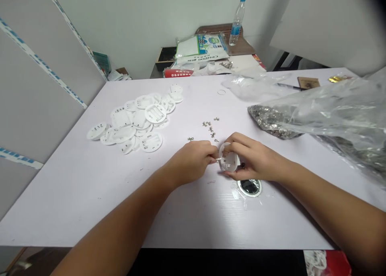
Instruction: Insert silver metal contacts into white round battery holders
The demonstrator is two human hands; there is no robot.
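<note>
My right hand (251,157) grips a round white plastic battery holder (230,162) by its rim, tilted up off the table. Its compartment side, with small metal contacts, faces left. Close against that side, my left hand (196,159) is closed in a pinch, and a small thin pale piece (217,159) sticks out from the fingertips towards the holder. What kind of piece it is, I cannot tell. Just beyond the hands lie several small metal contact clips (212,135). Below my right hand, a round dark disc with a pale rim (249,187) is taped to the table.
Many similar white holders (132,123) are heaped on the left of the table (90,203). At right lies a clear plastic bag (319,111) full of metal clips. A water bottle (237,23) stands at the back. A grey partition (45,67) borders the left side.
</note>
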